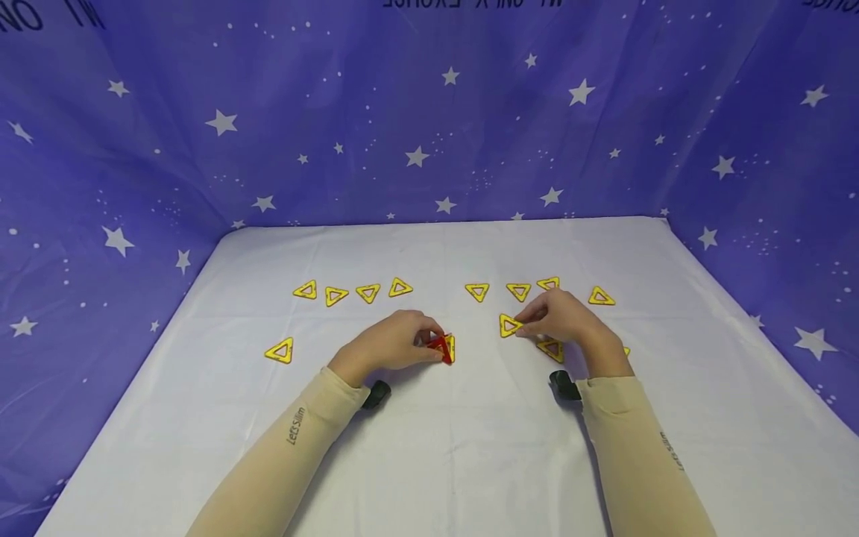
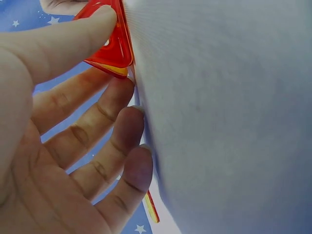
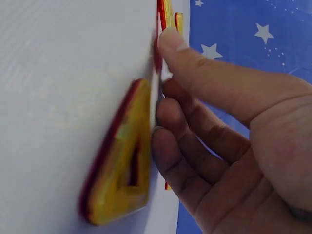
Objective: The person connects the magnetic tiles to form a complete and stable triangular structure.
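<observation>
My left hand (image 1: 392,343) pinches a red triangular magnetic tile (image 1: 443,349) between thumb and fingers, low over the white cloth. A yellow edge shows behind the red face in the left wrist view, so at least one more triangular tile is there; whether they are joined I cannot tell. To the right, my right hand (image 1: 562,322) pinches a yellow triangular magnetic tile (image 1: 502,327) with red edges by one corner. Another yellow triangular tile (image 3: 117,195) lies on the cloth just under that hand, apart from its fingertips.
Several yellow triangular tiles (image 1: 477,286) lie in a row farther back, left and right. One single tile (image 1: 287,350) lies at the left, and another (image 1: 627,350) is mostly hidden by the right wrist. A purple starry curtain (image 1: 416,112) rises behind the table.
</observation>
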`<state>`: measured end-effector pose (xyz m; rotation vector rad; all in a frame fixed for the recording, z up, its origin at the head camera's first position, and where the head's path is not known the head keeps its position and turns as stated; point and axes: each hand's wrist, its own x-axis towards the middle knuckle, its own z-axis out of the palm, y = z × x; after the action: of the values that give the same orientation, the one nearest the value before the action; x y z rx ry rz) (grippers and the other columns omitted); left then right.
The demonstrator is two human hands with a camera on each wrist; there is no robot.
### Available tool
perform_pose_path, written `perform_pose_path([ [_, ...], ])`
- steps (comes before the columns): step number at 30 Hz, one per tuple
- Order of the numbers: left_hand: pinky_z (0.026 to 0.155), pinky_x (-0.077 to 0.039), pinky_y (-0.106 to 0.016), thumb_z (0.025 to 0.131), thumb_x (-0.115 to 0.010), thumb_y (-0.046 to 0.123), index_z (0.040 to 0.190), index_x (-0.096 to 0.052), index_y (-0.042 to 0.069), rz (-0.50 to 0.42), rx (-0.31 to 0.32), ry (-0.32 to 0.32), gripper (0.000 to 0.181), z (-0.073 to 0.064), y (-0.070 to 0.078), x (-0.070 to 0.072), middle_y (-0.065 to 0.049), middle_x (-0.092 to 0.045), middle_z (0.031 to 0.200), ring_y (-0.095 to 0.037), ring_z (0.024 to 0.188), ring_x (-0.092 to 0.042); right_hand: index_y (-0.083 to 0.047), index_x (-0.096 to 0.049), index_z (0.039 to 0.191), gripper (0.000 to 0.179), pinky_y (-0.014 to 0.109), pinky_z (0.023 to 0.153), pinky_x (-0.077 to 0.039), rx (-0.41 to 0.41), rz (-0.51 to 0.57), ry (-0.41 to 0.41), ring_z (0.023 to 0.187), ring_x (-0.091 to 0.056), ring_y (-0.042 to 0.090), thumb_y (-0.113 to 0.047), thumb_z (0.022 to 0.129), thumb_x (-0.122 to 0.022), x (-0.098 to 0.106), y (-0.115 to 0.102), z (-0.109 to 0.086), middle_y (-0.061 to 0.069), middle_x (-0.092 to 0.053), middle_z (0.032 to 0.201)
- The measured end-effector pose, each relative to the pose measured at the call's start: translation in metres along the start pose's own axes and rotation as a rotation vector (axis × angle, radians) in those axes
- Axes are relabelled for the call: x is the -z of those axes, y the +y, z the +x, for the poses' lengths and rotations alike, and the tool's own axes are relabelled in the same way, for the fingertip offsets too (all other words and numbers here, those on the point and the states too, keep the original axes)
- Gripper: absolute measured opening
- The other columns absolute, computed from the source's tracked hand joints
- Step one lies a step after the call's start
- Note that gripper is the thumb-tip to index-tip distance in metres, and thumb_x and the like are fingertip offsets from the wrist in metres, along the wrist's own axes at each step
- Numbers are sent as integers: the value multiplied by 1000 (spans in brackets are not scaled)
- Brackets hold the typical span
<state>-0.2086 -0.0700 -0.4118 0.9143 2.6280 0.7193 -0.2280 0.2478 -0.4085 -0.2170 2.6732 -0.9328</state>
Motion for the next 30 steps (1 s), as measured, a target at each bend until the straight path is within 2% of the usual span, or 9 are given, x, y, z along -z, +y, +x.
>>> perform_pose_path([
  [2,77,-47,-30,90,-79,28,122,-71,11,-3,2,-2,38,0,0,0,5,-62,92,-14,84,-56,-12,-80,107,27,34,69,-51,20,9,2,81,-59,19,-24,84,-85,1,-2,-1,2,-74,105],
  [6,77,-47,-31,90,-79,27,122,-71,10,-9,3,-9,38,0,2,0,4,-62,92,-14,84,-55,-16,-81,107,26,37,79,-50,81,41,-1,91,-62,19,-28,84,-84,1,-9,-3,0,-73,109],
  [9,77,-48,-31,90,-79,27,121,-71,10,-8,3,-9,37,0,3,1,4,-63,92,-14,83,-56,-17,-81,106,25,41,88,-50,140,68,-10,101,-63,18,-27,83,-84,-2,-19,-4,-3,-74,106],
  [12,76,-48,-31,90,-79,27,120,-72,10,-2,-5,-3,35,1,4,1,3,-63,91,-15,83,-56,-16,-82,103,24,43,90,-50,201,78,-31,100,-66,17,-26,82,-85,-8,-29,-3,-4,-75,101],
  [19,76,-48,-30,90,-79,28,119,-72,11,6,-24,1,35,2,2,-2,5,-63,92,-16,85,-58,-13,-82,99,20,41,86,-51,264,77,-123,90,-68,13,-19,81,-86,-28,-50,1,-6,-76,91],
  [25,75,-48,-30,90,-78,28,118,-72,10,7,-51,6,33,3,3,-4,6,-63,90,-16,84,-58,-9,-82,98,18,36,77,-52,300,61,-148,82,-68,14,-15,81,-84,-35,-60,0,-6,-75,87],
  [30,74,-48,-29,90,-78,29,117,-73,10,11,-40,10,33,3,3,-4,7,-62,88,-14,82,-57,-8,-81,99,17,35,77,-54,343,70,-146,81,-68,13,-14,83,-83,-39,-64,1,-6,-75,88],
])
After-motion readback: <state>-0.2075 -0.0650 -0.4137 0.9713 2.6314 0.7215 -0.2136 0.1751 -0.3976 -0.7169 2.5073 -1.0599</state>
